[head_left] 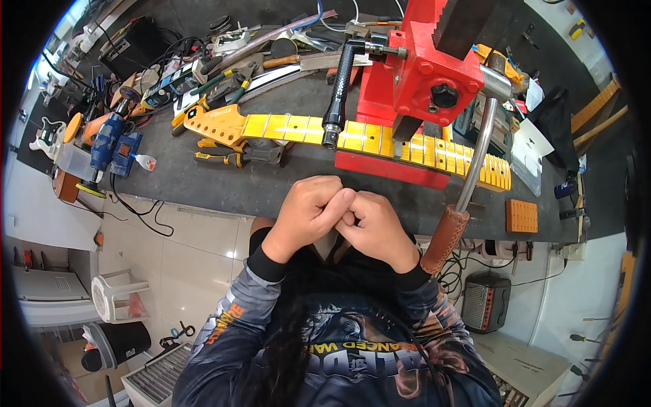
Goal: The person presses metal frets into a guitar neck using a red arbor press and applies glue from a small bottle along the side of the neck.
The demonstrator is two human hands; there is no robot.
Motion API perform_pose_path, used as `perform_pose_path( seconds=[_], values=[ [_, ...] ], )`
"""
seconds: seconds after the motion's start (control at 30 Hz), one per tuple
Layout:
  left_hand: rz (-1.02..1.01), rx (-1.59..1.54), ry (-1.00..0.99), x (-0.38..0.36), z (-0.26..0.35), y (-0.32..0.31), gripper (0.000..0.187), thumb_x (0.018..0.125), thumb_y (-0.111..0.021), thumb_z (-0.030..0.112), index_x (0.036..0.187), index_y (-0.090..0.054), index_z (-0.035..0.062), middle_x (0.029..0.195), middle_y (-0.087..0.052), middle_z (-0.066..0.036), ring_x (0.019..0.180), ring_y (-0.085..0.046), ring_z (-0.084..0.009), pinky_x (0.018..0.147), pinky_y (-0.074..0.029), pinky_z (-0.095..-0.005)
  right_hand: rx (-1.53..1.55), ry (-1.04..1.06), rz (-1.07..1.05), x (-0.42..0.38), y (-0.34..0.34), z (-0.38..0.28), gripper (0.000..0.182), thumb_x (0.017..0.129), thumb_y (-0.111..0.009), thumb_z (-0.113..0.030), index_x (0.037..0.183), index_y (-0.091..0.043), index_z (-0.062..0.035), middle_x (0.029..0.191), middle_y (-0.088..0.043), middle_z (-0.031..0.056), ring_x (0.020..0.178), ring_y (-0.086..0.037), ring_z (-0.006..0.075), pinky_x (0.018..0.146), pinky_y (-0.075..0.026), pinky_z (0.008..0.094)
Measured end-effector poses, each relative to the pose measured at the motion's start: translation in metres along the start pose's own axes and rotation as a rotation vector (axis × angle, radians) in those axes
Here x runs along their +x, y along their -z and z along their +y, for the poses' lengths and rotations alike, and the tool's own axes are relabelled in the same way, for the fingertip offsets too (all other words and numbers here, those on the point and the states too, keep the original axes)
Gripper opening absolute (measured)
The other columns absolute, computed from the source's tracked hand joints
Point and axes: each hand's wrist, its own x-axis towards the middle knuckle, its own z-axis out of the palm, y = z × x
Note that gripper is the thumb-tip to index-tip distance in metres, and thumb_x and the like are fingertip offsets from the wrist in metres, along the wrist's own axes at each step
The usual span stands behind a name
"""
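My left hand (308, 209) and my right hand (380, 227) meet in front of the bench edge, both with fingers curled in. The thumbs and knuckles press together; whatever lies inside the fingers, if anything, is hidden. Beyond them, a yellow guitar neck (298, 127) with metal frets lies across a red arbor press (434, 78). The dark ram (405, 127) of the press comes down over the fretboard. To the right of my right hand hangs the press lever's brown leather-wrapped grip (445, 234). A black-handled ratchet tool (337, 95) is fixed to the press's side.
Yellow-and-black pliers (239, 153) lie under the headstock. Further left are a blue bench grinder (107, 141) and a small glue bottle (145, 162). A drilled wooden block (521, 216) sits at the right bench edge. Many tools crowd the back, and a white stool (121, 296) stands below left.
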Motion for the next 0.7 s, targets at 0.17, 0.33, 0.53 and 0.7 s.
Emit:
perform_pose_path(
  seconds=[0.17, 0.33, 0.53, 0.7],
  values=[
    [-0.004, 0.003, 0.003, -0.0011, -0.0026, -0.0015, 0.038, 0.110, -0.070, 0.018, 0.075, -0.067, 0.0029, 0.069, -0.065, -0.012, 0.065, -0.063, -0.0336, 0.066, -0.050, -0.0448, -0.002, 0.008, 0.003, 0.0007, 0.0006, -0.0006, 0.024, 0.088, -0.080, -0.009, 0.086, -0.056, -0.0050, 0.071, -0.060, 0.0134, 0.072, -0.064, 0.0409, 0.070, -0.050, 0.0513],
    [0.001, -0.007, 0.006, -0.0013, -0.0020, -0.0008, 0.037, 0.110, -0.070, 0.018, 0.076, -0.068, 0.0031, 0.069, -0.065, -0.011, 0.065, -0.063, -0.0333, 0.066, -0.050, -0.0442, -0.008, 0.002, -0.003, -0.0003, 0.0002, 0.0011, 0.024, 0.088, -0.080, -0.009, 0.086, -0.056, -0.0043, 0.072, -0.061, 0.0145, 0.072, -0.064, 0.0416, 0.069, -0.050, 0.0515],
    [0.005, -0.010, 0.003, -0.0011, -0.0024, -0.0014, 0.037, 0.110, -0.071, 0.018, 0.076, -0.067, 0.0027, 0.069, -0.065, -0.011, 0.065, -0.062, -0.0335, 0.066, -0.049, -0.0442, -0.001, 0.003, -0.005, -0.0003, 0.0004, 0.0014, 0.024, 0.089, -0.080, -0.009, 0.087, -0.057, -0.0044, 0.072, -0.061, 0.0145, 0.072, -0.065, 0.0417, 0.070, -0.050, 0.0514],
    [0.009, 0.001, 0.004, -0.0023, -0.0053, -0.0020, 0.037, 0.110, -0.071, 0.018, 0.076, -0.066, 0.0024, 0.069, -0.062, -0.012, 0.064, -0.061, -0.0335, 0.065, -0.048, -0.0444, -0.008, -0.002, -0.008, 0.0003, 0.0016, -0.0012, 0.024, 0.089, -0.080, -0.009, 0.087, -0.057, -0.0044, 0.072, -0.061, 0.0145, 0.073, -0.065, 0.0416, 0.070, -0.050, 0.0513]
  ],
)
